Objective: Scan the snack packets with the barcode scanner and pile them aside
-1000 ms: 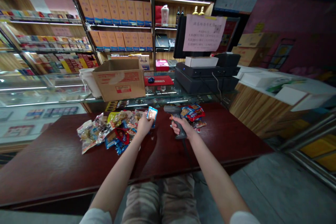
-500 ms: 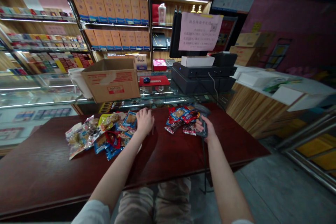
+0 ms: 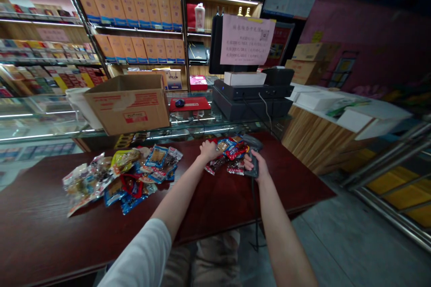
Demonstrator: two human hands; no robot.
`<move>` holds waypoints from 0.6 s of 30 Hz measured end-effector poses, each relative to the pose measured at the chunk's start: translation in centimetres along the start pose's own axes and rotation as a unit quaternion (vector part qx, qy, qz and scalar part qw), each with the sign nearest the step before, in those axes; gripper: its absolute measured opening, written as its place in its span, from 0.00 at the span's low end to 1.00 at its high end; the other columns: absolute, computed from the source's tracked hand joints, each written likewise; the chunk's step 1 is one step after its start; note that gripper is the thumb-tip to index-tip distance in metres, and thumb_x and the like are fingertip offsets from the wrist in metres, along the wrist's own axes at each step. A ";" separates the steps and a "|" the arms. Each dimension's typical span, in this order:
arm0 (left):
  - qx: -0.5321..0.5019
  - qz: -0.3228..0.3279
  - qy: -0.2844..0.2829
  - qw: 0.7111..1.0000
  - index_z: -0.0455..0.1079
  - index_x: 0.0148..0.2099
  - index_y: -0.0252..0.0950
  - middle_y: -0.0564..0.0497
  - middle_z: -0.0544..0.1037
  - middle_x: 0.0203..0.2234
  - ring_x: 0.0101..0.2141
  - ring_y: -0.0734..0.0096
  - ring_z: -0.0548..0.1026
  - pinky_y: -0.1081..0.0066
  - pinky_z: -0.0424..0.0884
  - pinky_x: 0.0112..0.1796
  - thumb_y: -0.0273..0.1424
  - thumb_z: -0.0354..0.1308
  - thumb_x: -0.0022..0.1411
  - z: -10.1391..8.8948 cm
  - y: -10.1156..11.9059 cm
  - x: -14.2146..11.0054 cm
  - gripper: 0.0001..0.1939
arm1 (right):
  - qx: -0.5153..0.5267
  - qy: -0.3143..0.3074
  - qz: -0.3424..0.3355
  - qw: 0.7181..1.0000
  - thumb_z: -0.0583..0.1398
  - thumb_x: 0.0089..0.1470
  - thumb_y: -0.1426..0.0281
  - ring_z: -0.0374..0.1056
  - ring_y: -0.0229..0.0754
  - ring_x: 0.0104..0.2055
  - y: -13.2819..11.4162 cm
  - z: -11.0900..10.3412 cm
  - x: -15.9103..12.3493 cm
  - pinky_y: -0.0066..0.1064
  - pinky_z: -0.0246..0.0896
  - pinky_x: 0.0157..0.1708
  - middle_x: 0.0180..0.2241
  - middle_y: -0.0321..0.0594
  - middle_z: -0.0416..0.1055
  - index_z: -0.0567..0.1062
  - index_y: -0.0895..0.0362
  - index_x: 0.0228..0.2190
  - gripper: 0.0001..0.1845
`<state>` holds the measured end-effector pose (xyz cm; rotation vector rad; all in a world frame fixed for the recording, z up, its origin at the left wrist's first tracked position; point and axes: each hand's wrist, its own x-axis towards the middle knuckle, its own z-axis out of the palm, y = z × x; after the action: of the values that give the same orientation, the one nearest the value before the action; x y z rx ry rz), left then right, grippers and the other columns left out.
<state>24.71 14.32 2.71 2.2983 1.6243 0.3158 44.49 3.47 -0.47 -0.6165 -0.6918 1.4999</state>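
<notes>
Left grip [image 3: 208,150] has moved right to glossy, red-and-blue packets [image 3: 237,151].

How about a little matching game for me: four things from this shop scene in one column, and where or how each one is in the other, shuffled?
Things:
1. Scanner
2. Mouse
3. Left hand
4. Carton

Place or state:
A. At the smaller snack pile
B. Open at the top
C. On the red mat
D. In the right hand

Right pairs: 1-D, 2-C, 3-A, 4-B
</notes>
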 end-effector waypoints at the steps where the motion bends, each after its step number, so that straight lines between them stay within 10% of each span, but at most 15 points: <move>1: -0.032 -0.012 0.005 0.999 0.66 0.50 0.34 0.33 0.69 0.54 0.57 0.43 0.66 0.53 0.62 0.52 0.44 0.66 0.50 0.0 -0.3 0.0 0.29 | -0.004 0.001 0.002 1.000 0.65 0.50 0.61 0.47 0.26 0.13 0.0 0.1 0.0 0.18 0.52 0.11 0.17 0.27 0.55 0.57 0.54 0.21 0.21; 8: -0.331 -0.012 0.025 0.943 0.61 0.45 0.36 0.44 0.76 0.41 0.43 0.61 0.76 0.62 0.72 0.43 0.32 0.60 0.58 0.0 -4.0 -2.9 0.15 | -0.056 0.015 0.001 0.998 0.65 0.49 0.59 0.48 0.29 0.12 0.4 1.3 -0.7 0.22 0.50 0.11 0.15 0.27 0.55 0.59 0.53 0.22 0.20; 13: -0.670 0.054 0.025 0.740 0.52 0.59 0.43 0.45 0.73 0.50 0.37 0.67 0.79 0.60 0.75 0.40 0.37 0.66 0.52 -1.6 -8.0 -7.2 0.36 | -0.089 -0.005 0.026 0.996 0.63 0.50 0.58 0.48 0.31 0.12 0.5 3.3 -1.4 0.25 0.49 0.10 0.14 0.26 0.53 0.60 0.52 0.24 0.18; 18: -0.715 0.059 0.062 0.693 0.55 0.62 0.44 0.46 0.73 0.50 0.39 0.63 0.79 0.62 0.75 0.41 0.40 0.70 0.48 -4.2 -10.7 -9.7 0.42 | -0.104 -0.074 0.057 0.990 0.64 0.50 0.60 0.48 0.28 0.12 2.5 7.1 -1.6 0.23 0.48 0.10 0.16 0.28 0.59 0.60 0.53 0.23 0.19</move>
<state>10.64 9.01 2.59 1.0783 0.6300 1.2335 37.61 1.47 2.40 -0.7170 -0.9487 1.6035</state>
